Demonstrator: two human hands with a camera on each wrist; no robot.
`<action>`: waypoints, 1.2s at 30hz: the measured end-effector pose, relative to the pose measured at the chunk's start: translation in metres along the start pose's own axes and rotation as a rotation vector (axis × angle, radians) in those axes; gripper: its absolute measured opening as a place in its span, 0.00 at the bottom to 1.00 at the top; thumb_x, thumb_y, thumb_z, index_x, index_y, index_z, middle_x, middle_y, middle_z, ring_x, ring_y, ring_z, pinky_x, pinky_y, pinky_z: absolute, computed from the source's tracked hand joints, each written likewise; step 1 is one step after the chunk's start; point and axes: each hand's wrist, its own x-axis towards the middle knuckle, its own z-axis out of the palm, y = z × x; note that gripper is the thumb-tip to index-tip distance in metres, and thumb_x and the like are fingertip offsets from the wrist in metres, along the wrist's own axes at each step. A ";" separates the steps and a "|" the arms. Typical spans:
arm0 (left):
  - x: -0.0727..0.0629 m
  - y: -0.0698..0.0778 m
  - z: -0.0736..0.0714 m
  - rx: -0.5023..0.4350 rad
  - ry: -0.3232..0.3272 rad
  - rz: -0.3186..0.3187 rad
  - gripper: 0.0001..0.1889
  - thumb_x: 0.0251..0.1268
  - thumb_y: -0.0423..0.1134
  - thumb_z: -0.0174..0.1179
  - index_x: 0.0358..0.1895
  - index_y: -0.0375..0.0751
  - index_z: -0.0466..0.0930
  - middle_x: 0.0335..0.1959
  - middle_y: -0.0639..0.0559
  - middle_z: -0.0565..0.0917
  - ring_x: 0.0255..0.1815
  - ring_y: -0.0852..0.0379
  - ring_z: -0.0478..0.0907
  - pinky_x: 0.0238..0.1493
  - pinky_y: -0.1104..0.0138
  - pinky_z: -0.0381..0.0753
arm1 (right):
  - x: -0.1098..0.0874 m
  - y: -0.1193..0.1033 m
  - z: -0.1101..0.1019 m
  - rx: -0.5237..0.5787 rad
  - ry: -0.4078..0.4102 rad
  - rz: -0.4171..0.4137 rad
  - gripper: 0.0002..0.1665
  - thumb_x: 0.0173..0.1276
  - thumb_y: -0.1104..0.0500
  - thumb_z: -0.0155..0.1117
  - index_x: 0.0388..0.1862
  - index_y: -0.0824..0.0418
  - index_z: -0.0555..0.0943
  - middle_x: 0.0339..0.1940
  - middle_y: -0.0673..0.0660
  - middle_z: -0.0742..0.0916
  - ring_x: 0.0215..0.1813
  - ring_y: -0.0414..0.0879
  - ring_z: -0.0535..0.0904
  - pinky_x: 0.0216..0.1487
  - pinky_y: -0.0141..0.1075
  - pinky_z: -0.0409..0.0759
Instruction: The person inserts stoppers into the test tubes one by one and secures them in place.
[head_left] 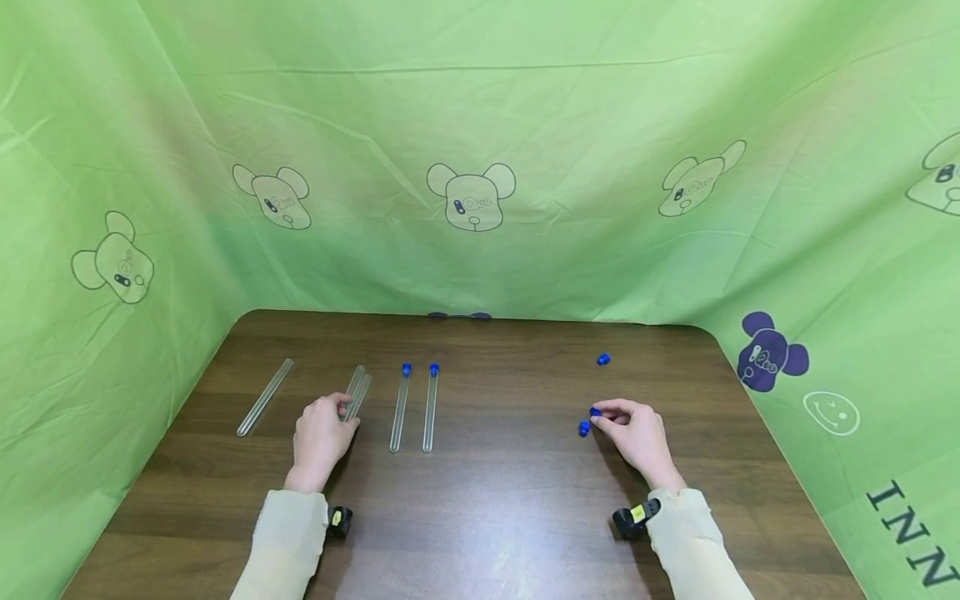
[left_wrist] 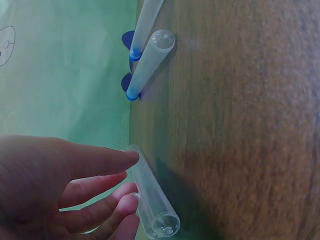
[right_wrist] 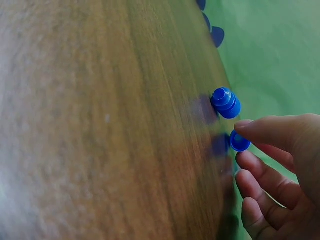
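Note:
My left hand (head_left: 324,433) is over two uncapped clear test tubes (head_left: 358,392) that lie side by side. In the left wrist view its thumb tip overlaps the upper end of the nearer tube (left_wrist: 156,195), while the other fingertips stand at the pair's left side, apart from the thumb. On the right, my right hand (head_left: 633,433) pinches a blue cap (right_wrist: 240,141) between thumb and fingertips, its hollow side showing in the right wrist view. Close beside that cap, another blue cap (head_left: 583,428) sits on the table.
Two test tubes with blue caps, one left (head_left: 400,412) and one right (head_left: 431,412), lie between the hands. A single uncapped tube (head_left: 265,398) lies far left. One more blue cap (head_left: 603,359) is toward the back right of the wooden table (head_left: 495,492). Green cloth (head_left: 480,108) hangs around it.

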 end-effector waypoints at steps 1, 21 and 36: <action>0.000 0.000 0.000 0.002 -0.002 -0.002 0.16 0.56 0.33 0.72 0.50 0.36 0.87 0.36 0.47 0.86 0.39 0.37 0.83 0.36 0.45 0.81 | 0.000 0.000 0.000 -0.001 0.000 -0.001 0.10 0.62 0.62 0.77 0.43 0.62 0.90 0.31 0.51 0.88 0.30 0.40 0.80 0.31 0.30 0.75; -0.001 0.006 0.003 0.038 -0.040 0.009 0.16 0.54 0.31 0.72 0.48 0.37 0.87 0.29 0.52 0.83 0.30 0.43 0.81 0.29 0.48 0.80 | 0.004 -0.005 0.004 -0.002 0.016 -0.025 0.10 0.60 0.63 0.78 0.41 0.63 0.90 0.29 0.51 0.88 0.30 0.43 0.81 0.32 0.30 0.75; -0.001 0.004 0.011 0.045 -0.035 0.041 0.16 0.52 0.30 0.73 0.47 0.37 0.87 0.27 0.52 0.84 0.30 0.43 0.83 0.29 0.48 0.80 | 0.009 -0.001 0.012 -0.044 0.038 -0.020 0.09 0.58 0.61 0.79 0.37 0.60 0.89 0.27 0.48 0.87 0.29 0.43 0.80 0.33 0.33 0.74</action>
